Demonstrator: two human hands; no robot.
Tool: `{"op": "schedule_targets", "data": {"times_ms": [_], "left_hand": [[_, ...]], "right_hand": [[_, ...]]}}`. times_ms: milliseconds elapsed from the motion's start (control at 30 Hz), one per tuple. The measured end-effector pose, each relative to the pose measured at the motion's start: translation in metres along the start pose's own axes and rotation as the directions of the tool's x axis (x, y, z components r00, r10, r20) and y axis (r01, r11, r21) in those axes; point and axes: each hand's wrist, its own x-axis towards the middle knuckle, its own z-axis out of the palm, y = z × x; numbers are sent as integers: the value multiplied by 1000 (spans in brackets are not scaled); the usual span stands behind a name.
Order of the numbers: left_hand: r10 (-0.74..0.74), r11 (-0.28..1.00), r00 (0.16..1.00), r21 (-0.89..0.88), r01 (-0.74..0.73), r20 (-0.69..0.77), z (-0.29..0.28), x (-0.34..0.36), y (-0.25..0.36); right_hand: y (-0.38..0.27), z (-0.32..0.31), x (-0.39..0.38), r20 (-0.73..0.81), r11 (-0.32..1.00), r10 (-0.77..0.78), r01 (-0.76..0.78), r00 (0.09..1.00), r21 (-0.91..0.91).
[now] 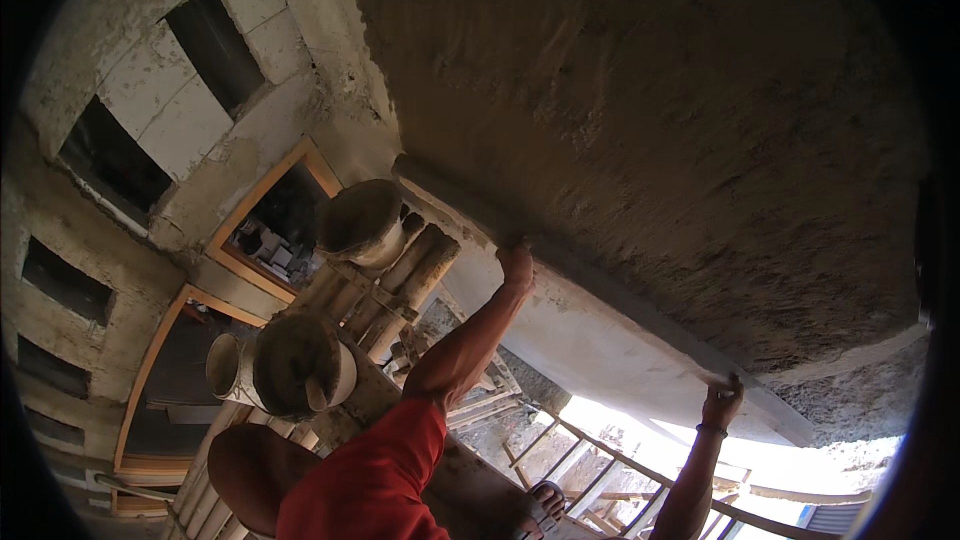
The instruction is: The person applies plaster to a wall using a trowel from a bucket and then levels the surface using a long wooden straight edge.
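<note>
A long, narrow, grey straightedge board lies along the edge of rough, damp-looking plaster on the large dark surface. My left hand grips the board near its middle, the arm stretched out from a red sleeve. Toward the board's right end, my right hand holds the same edge, fingers curled on it, with a dark band at the wrist. Below the board is a pale, smoother surface.
Mortar buckets and a smaller pail stand on bamboo scaffolding. My sandalled foot shows below. Wooden-framed openings are in the left wall. A railing borders the bright drop at lower right.
</note>
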Motion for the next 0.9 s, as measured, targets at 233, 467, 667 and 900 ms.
{"op": "schedule_targets", "data": {"times_ms": [233,467,667,900], "left_hand": [[205,967,977,-165,-194,54,23,-8,69],[171,978,981,-132,-159,89,50,-25,232],[269,956,963,-122,-266,12,51,-12,226],[248,964,969,-97,-246,11,62,-54,167]], "right_hand": [[-47,1,-8,-26,993,27,-24,999,117],[-118,9,-7,-22,992,-12,15,1000,129],[-101,13,0,209,943,132,-188,969,274],[-29,11,1,40,865,116,-121,992,486]]}}
